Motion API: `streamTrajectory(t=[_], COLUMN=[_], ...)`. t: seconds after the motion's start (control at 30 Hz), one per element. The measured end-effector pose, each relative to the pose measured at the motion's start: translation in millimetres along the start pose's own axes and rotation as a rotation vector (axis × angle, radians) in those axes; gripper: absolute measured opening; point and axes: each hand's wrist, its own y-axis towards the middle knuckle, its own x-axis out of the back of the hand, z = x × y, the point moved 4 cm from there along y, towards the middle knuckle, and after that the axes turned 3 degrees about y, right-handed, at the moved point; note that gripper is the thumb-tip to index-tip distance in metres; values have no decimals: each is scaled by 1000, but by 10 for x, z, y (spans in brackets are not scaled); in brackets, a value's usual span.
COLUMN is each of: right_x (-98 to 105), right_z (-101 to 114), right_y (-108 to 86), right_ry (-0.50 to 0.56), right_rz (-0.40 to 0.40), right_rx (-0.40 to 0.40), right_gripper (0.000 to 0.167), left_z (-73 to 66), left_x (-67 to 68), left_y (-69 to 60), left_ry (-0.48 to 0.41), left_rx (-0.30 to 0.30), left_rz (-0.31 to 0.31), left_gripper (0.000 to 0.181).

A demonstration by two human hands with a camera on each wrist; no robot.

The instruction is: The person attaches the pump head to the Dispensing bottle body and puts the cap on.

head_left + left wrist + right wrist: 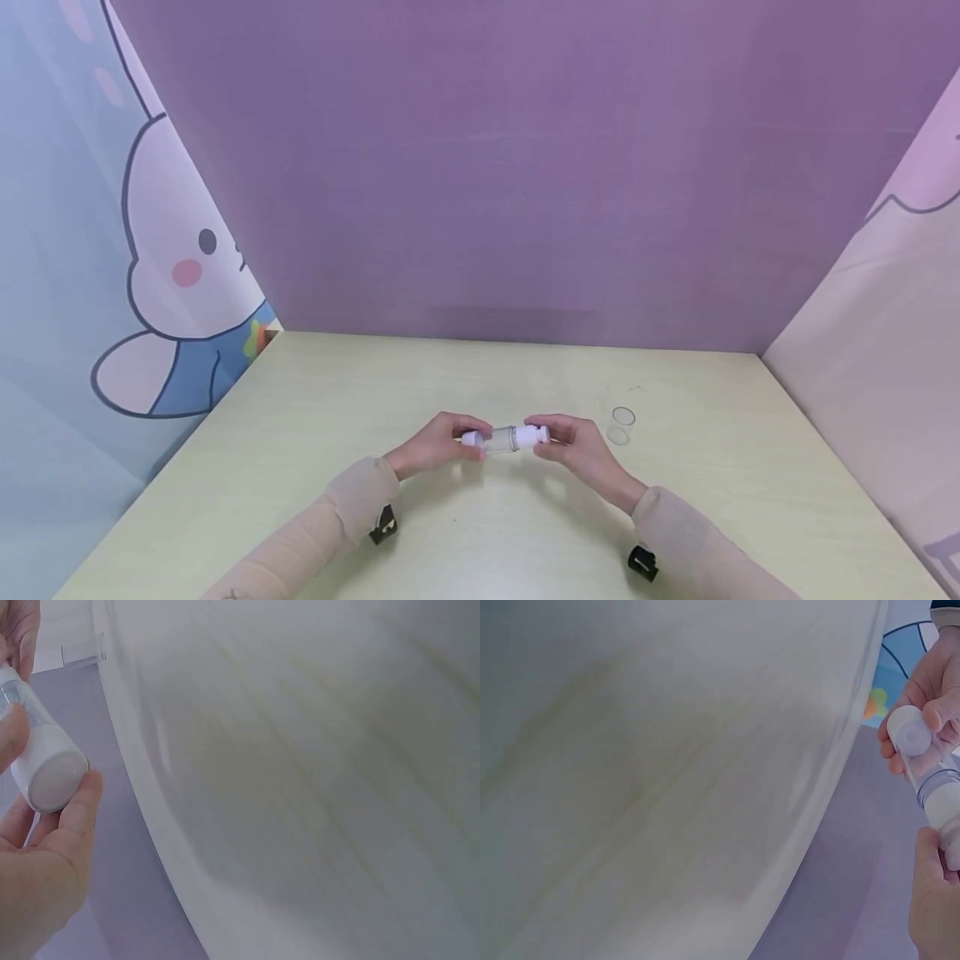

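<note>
The bottle (501,440) lies directly between the two hands, held above the table (480,533), with its long axis running side to side across the person's front, close to level. Neither hand is the nearer one: the left hand (438,442) grips the white base (51,769) at one end, thumb on one side and fingers on the other, while the right hand (581,448) pinches the white collar (528,436) at the opposite end between thumb and fingers. Between the two grasps runs the bottle's clear middle section, with rings where it meets the collar. No liquid can be made out through that wall, though whether it is truly dry cannot be told. A clear cup (621,426) stands on the table just beyond and to the right of the right hand, with no contents visible inside.
</note>
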Motion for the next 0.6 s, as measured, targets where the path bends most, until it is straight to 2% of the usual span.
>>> streamTrajectory(t=[0.6], right_x=[-12], right_z=[-19], right_y=[18], right_ry=[-18], right_rz=[5], right_rx=[-20], right_gripper=[38], left_z=[76], left_x=[-3], left_y=[19], left_ry=[13], left_rx=[17], left_rz=[8], left_gripper=[35])
